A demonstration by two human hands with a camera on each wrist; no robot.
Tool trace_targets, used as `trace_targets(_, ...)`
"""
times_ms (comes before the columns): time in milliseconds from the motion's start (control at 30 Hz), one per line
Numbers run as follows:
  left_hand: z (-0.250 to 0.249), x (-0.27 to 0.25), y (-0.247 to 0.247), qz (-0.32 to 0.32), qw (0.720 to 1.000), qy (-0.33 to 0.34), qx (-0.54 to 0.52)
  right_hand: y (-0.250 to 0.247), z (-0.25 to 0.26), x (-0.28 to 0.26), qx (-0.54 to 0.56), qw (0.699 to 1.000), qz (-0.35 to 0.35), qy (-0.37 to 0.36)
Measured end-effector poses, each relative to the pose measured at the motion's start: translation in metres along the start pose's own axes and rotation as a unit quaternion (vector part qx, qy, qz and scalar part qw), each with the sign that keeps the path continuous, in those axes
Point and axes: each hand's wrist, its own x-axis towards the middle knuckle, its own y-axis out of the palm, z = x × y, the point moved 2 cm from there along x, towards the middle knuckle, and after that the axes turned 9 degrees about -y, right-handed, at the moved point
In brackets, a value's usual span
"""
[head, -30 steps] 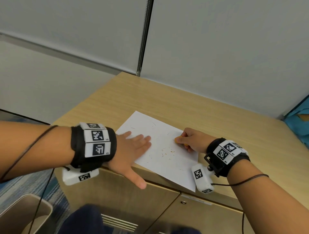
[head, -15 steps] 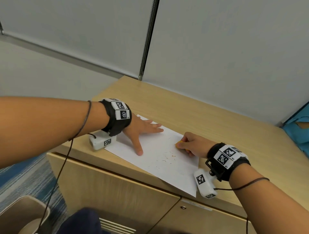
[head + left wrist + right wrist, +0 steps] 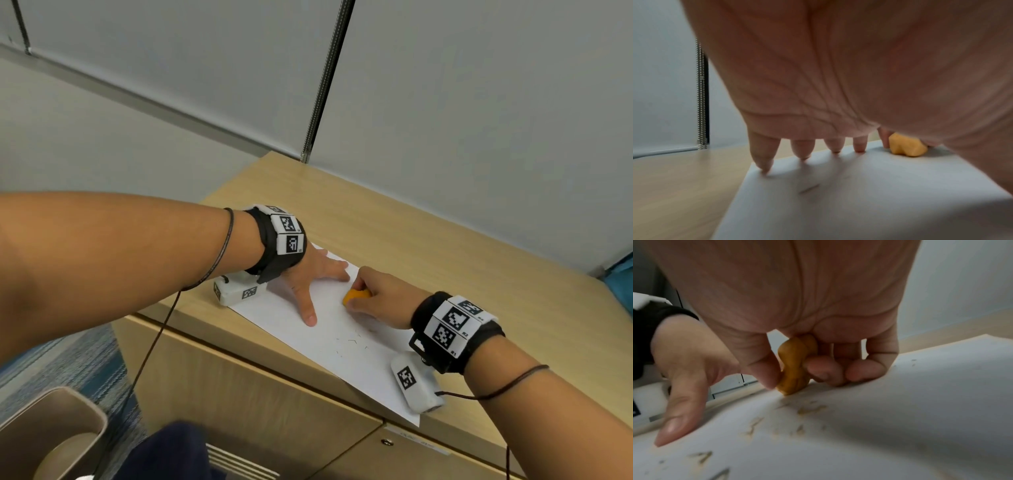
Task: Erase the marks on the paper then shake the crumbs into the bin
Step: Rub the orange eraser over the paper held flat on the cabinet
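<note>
A white sheet of paper (image 3: 329, 329) lies on the wooden cabinet top (image 3: 445, 246), its near corner jutting past the front edge. My left hand (image 3: 311, 274) lies flat on the sheet's far left part, fingers spread, the fingertips (image 3: 803, 154) pressing the paper (image 3: 859, 194). My right hand (image 3: 380, 298) pinches an orange eraser (image 3: 356, 295) between thumb and fingers, its lower end touching the paper (image 3: 920, 402). The right wrist view shows the eraser (image 3: 795, 363) and orange crumbs (image 3: 809, 408) strewn in front of it. More crumbs (image 3: 349, 341) lie mid-sheet.
A beige bin (image 3: 51, 431) stands on the floor at the lower left, beside the cabinet. Grey wall panels (image 3: 445, 102) rise behind the cabinet top. The cabinet doors (image 3: 257, 394) face me below the sheet. A blue object (image 3: 620, 277) sits at the far right.
My left hand slid from the sheet's near left edge to its far left part and stays flat there. The right hand moved the eraser up the sheet toward the left fingers.
</note>
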Motion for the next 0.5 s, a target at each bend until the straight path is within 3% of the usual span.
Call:
trace_targets(200, -0.005, 0.013, 0.004, -0.009, 0.997, 0.071, 0.035, 0.001, 0.001, -0.003, -0.021, 0.999, 0.002, -0.026)
trace_targets(367, -0.003, 0.016, 0.013, -0.007, 0.997, 0.043, 0.071, 0.003, 0.004, -0.006, -0.074, 0.996, 0.000, -0.048)
trace_targets(500, -0.002, 0.019, 0.013, -0.007, 0.997, 0.034, 0.070, -0.019, -0.004, 0.004, -0.142, 0.990, -0.020, 0.017)
